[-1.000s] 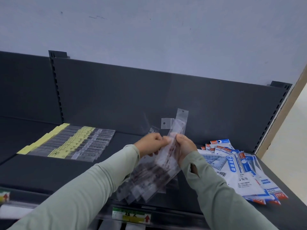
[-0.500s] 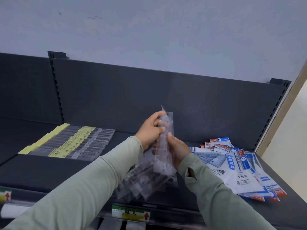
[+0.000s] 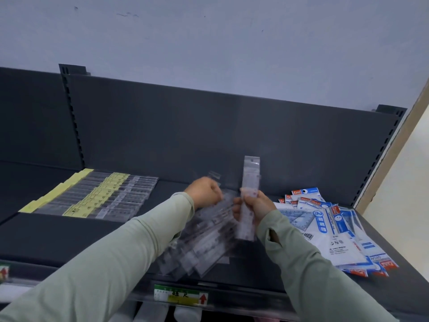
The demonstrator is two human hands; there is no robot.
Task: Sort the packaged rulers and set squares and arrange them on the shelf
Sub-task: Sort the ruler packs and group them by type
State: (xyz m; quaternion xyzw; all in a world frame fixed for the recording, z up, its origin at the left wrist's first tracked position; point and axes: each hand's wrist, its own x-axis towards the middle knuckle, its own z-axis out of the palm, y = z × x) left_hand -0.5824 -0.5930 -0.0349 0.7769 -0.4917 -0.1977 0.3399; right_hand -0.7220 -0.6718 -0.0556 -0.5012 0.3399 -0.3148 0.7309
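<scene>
Standing upright above the middle of the shelf (image 3: 58, 238), one clear-packed ruler (image 3: 250, 173) is pinched in the right hand (image 3: 255, 205), fingers curled round its lower half. Just beside it, the left hand (image 3: 203, 192) grips a fanned bundle of ruler packs (image 3: 202, 242) slanting down toward the front edge. Far left lies a neat row of rulers (image 3: 97, 196); at right, a loose heap of blue set-square packs (image 3: 329, 224).
</scene>
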